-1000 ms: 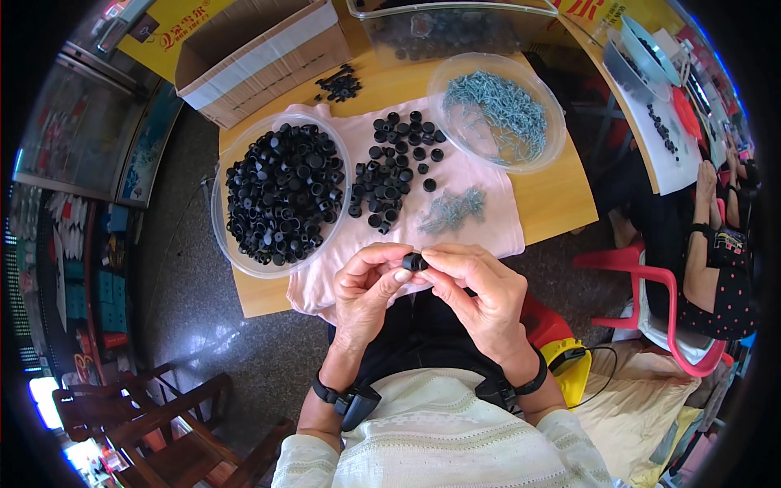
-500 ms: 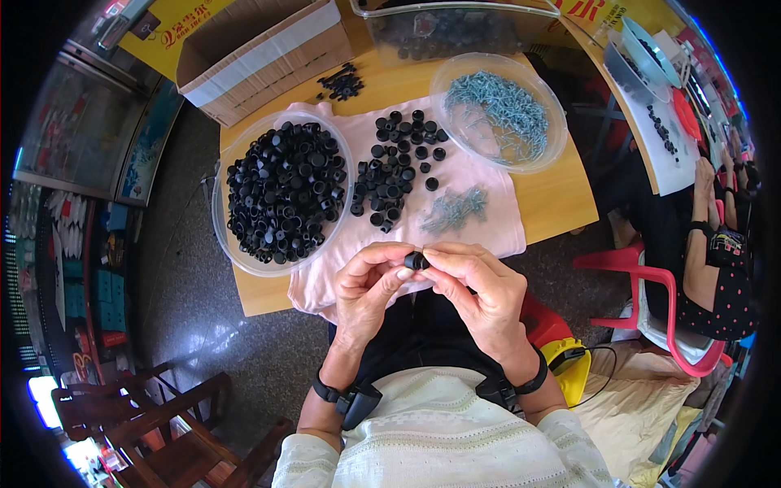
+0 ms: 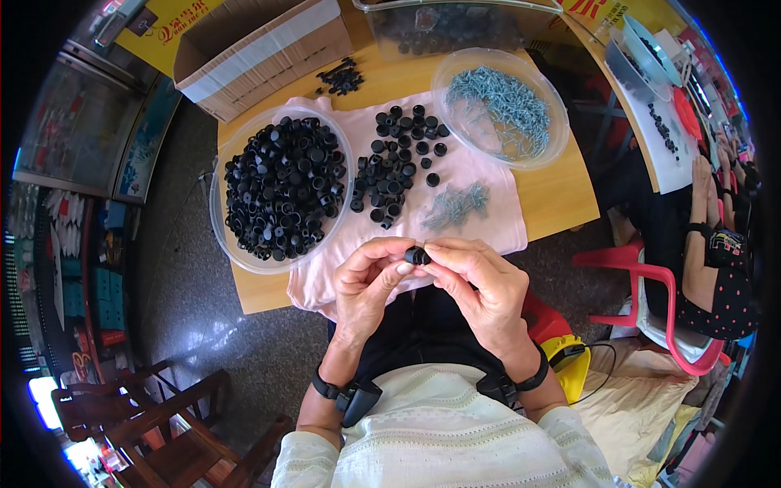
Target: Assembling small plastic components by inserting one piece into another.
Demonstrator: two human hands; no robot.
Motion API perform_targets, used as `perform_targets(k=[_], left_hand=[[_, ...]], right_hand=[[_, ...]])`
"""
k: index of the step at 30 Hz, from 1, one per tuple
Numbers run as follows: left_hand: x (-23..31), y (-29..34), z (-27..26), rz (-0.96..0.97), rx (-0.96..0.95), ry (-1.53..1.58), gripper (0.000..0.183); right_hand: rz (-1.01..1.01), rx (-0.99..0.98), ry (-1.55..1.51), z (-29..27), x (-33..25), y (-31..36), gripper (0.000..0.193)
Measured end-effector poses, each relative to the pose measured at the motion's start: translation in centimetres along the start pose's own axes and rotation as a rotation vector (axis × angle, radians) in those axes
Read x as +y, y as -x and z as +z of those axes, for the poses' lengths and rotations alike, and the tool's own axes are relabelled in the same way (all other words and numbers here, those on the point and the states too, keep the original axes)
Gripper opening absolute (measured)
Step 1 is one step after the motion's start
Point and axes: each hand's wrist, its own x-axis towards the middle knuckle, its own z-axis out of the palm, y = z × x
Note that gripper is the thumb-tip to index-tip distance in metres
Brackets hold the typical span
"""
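Note:
A small round black plastic cap is pinched between my two hands, just over the near edge of the pink cloth. My left hand grips its left side with thumb and forefinger. From the right, the thumb and forefinger of my right hand close on it too; whether a screw is in there is hidden. Beyond them lie a little heap of grey screws and a loose group of black caps. A wide clear tub on the left is heaped with such caps. The clear tub on the right holds many screws.
A cardboard box and a clear bin stand along the table's far side. Small black pieces lie by the box. To the right, another person's arm rests near a red chair. Wooden chairs stand lower left.
The black cap has tilted slightly between my fingertips, and both hands have shifted very little. Nothing has been put down or picked up.

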Motion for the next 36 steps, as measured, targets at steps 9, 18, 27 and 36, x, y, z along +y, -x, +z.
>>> perform_targets(k=[9,18,27,36], left_hand=[[0.0,-0.1,-0.1,0.044,-0.017,-0.081,0.022],[-0.1,-0.1,-0.5,0.013,-0.049,-0.158,0.024],[-0.1,0.0,-0.1,-0.037,-0.022,-0.146,0.024],[-0.4,0.3,0.1,-0.126,0.064,-0.041,0.022]], right_hand=[[-0.028,-0.006,0.029,0.1,0.2,-0.1,0.025],[0.106,-0.032,-0.061,-0.1,0.4,0.2,0.024],[0.059,-0.058,-0.051,0.0,1.1,-0.2,0.023],[-0.033,-0.051,0.048,0.1,0.8,0.1,0.03]])
